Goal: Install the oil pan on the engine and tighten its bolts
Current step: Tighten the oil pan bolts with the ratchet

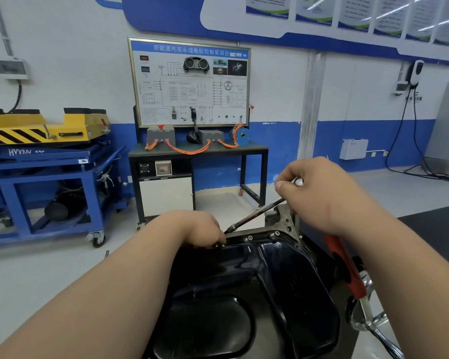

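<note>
A glossy black oil pan [246,301] sits upside-up on the engine [283,216] in the lower middle of the head view. Two bolts [250,238] show in its far flange. A long metal ratchet wrench [257,215] slants from upper right down to the pan's far left corner. My right hand [319,193] grips the handle end of the wrench. At the head end of the tool, my left hand [205,230] curls over the pan's far left edge, hiding the bolt beneath.
A red-handled chrome engine-stand crank [353,278] sticks out right of the pan. Beyond stand a black training bench with orange cables [197,149] and a blue cart carrying a yellow lift [44,156]. Grey floor lies between them.
</note>
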{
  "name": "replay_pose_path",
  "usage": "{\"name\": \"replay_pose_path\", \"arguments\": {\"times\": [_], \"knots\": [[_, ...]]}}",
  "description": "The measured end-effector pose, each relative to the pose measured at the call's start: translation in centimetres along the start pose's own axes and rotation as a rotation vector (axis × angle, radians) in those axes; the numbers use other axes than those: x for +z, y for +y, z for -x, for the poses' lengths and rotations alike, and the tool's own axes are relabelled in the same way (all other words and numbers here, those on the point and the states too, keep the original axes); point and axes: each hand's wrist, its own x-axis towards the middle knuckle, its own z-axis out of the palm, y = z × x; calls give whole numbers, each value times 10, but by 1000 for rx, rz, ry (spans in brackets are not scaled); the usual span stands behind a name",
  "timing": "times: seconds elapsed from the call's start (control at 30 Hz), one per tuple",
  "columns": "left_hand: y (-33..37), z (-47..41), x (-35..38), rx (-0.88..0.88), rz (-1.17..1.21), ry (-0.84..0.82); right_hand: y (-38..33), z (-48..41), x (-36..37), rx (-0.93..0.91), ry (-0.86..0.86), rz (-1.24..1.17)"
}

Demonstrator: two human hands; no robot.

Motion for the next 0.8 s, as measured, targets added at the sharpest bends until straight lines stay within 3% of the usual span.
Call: {"name": "replay_pose_path", "arguments": {"times": [0.13,0.37,0.8], "knots": [[-7,-1,-3,55,110,-17,0,-1,-1,4,-13,-4],[-11,0,-2,79,81,88,1,0,-4,12,-13,-15],[-14,5,-7,75,245,18,3,2,-5,22,-4,-14]]}}
